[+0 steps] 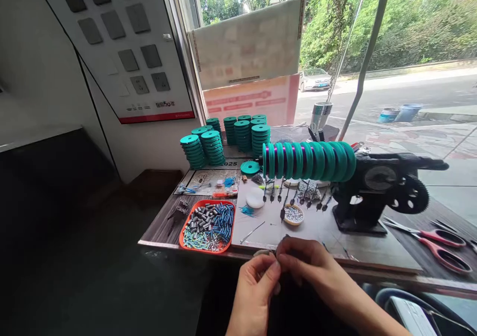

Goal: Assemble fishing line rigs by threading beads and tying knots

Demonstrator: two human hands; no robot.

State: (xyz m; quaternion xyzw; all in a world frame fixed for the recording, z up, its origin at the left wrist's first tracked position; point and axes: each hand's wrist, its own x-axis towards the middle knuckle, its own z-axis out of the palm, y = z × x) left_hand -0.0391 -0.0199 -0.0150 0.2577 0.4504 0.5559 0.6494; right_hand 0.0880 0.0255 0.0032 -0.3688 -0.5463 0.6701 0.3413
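Both hands meet at the table's front edge, fingertips touching. My left hand (257, 284) is closed in a pinch, and my right hand (307, 261) pinches right beside it; what lies between the fingers is too small and hidden to name. Beyond them, a row of green spools (309, 161) sits on a black winding machine (380, 179), with dark weighted cords hanging below. A round dish of small pale beads (293, 214) stands under the cords. To the left, an orange tray (181, 239) holds grey cylinders, blue springs and small metal parts.
Stacks of green spools (214, 148) stand at the back. A white round lid (255, 197) and a thin metal tool (252, 232) lie on the board. Red-handled scissors (443, 237) rest at the right. Phone-like devices (412, 316) sit below the table's right edge.
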